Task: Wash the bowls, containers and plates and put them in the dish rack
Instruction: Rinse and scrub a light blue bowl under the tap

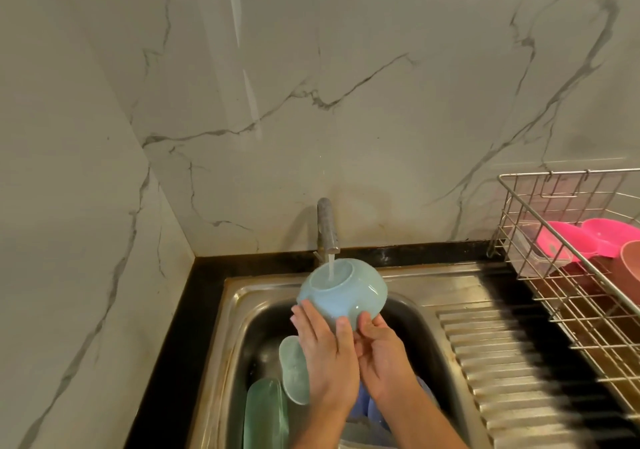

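Note:
A light blue bowl (pixel 341 291) is held upside down over the steel sink (pixel 239 313), its base under the stream from the tap (pixel 326 228). My left hand (pixel 323 355) grips its near side with fingers spread on the wall. My right hand (pixel 382 355) holds the rim from the right, thumb on the outside. Below my hands in the basin lie a pale green dish (pixel 293 369), a green plate (pixel 265 414) on edge and bluish pieces (pixel 367 410), partly hidden by my arms. The wire dish rack (pixel 568 285) stands at the right with pink bowls (pixel 588 237) and a clear container (pixel 535 258).
A ribbed steel drainboard (pixel 512 365) runs between the sink and the rack. A brown bowl (pixel 632 258) sits at the rack's right edge. Black counter edging (pixel 180 337) borders the sink on the left and back. Marble wall panels close in behind and to the left.

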